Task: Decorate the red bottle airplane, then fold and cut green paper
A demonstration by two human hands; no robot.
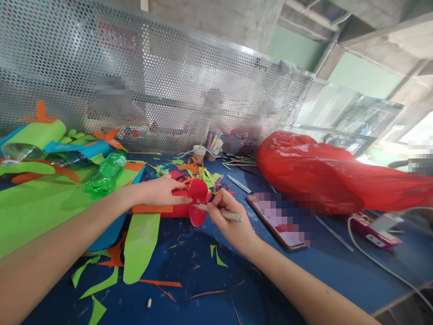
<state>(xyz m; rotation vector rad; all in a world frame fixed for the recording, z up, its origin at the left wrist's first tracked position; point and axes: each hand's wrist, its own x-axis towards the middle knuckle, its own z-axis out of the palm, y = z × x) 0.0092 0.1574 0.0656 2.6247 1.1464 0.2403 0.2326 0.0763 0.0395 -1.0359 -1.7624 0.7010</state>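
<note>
A red paper model (197, 214) with rounded blades at its right end lies near the middle of the blue table. My left hand (165, 192) grips its red body from above, thumb and fingers on either side. In my right hand (228, 214) is a pale pen (232, 215), its tip against the red blades. An orange strip and a green paper wing (141, 246) extend from the model's left part, partly under my left forearm.
Green bottle (107, 174) and paper models stand left. Paper scraps (101, 284) lie around. Cups of markers (214, 148) stand by the mesh screen. Rightward are a phone (279, 221), a red plastic bag (314, 171), a power strip (374, 232) and a white cable.
</note>
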